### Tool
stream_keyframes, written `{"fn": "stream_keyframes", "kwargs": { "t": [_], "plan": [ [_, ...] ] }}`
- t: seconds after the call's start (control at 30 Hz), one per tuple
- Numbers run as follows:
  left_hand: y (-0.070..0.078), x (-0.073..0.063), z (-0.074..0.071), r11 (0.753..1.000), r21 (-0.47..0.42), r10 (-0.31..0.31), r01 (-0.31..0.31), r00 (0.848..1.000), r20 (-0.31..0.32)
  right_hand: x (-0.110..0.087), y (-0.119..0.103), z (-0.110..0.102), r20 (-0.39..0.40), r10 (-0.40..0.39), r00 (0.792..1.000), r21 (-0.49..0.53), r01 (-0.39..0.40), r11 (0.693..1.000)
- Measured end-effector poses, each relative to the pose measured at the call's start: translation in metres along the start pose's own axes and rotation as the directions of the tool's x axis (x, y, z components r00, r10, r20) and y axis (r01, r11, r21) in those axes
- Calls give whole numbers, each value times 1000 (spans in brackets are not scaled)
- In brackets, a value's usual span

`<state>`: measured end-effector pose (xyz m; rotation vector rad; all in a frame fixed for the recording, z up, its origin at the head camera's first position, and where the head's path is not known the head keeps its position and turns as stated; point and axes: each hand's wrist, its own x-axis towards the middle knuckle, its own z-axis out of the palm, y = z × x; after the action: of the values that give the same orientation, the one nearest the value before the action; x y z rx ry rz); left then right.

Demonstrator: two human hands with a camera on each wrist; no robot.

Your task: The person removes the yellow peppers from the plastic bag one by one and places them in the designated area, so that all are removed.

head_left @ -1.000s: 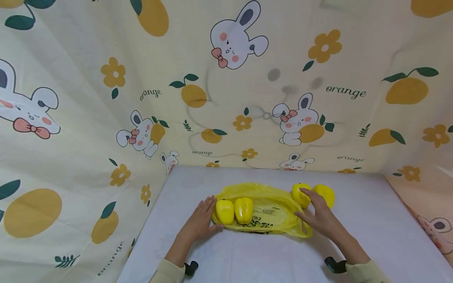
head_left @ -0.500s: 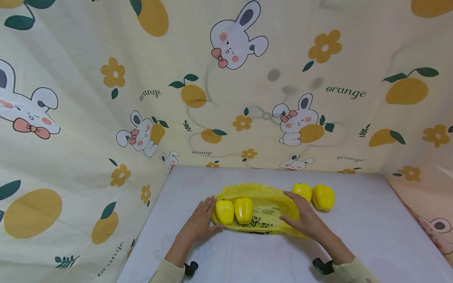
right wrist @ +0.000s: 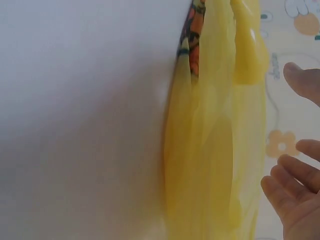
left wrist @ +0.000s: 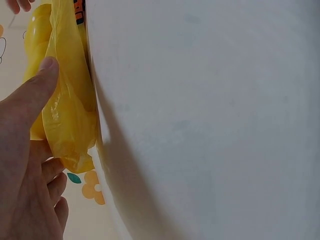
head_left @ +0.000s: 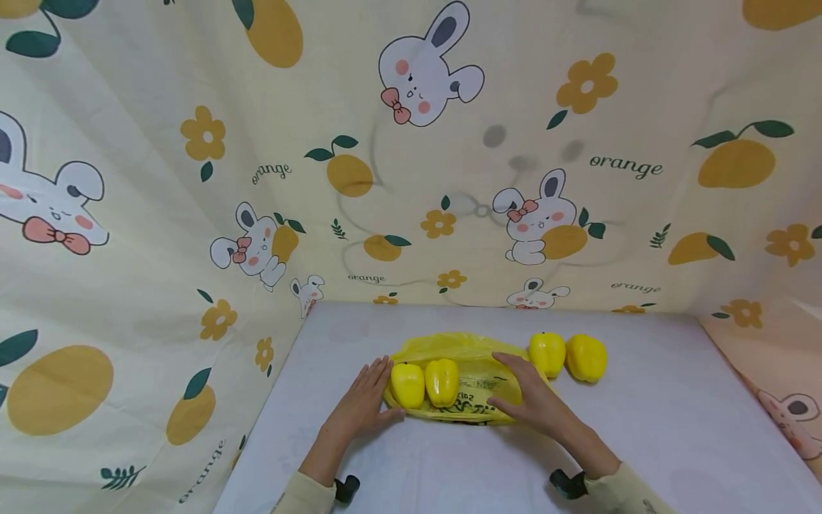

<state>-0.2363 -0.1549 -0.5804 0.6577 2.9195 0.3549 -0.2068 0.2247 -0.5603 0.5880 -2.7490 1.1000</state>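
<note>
A crumpled yellow plastic bag with dark lettering lies on the white table. Two glossy yellow bell peppers, one left and one right, sit at the bag's left end. The person's left hand touches that end, fingers extended; in the left wrist view its thumb rests along the film. Over the bag's right part is the right hand, thumb and fingers spread apart with nothing between them. The right wrist view shows its fingers beside the film, apart from the pepper.
Two more yellow bell peppers, a nearer one and one further right, stand just beyond the bag's right end. A cloth printed with rabbits and oranges hangs behind and beside the white table.
The right hand has moved left from beside the right-hand peppers to over the bag's right part. The left hand and the peppers have stayed in place.
</note>
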Motion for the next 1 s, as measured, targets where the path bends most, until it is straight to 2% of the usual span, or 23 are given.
{"fn": "stream_keyframes", "kwargs": {
  "t": [0.17,0.37,0.63,1.0],
  "plan": [
    [1,-1,-1,1000,-13,4,-4,1000,1,4,-8,10,26,-3,1000,-26,4,1000],
    [-1,0,1,1000,-13,10,-10,1000,-5,9,-18,18,64,16,998,16,-17,1000],
    [-2,1,3,1000,-5,11,-11,1000,-4,15,-27,31,131,87,988,18,-90,996],
    [0,1,2,1000,-11,5,-5,1000,-5,25,-36,46,143,151,978,32,-157,987]
  ]
}}
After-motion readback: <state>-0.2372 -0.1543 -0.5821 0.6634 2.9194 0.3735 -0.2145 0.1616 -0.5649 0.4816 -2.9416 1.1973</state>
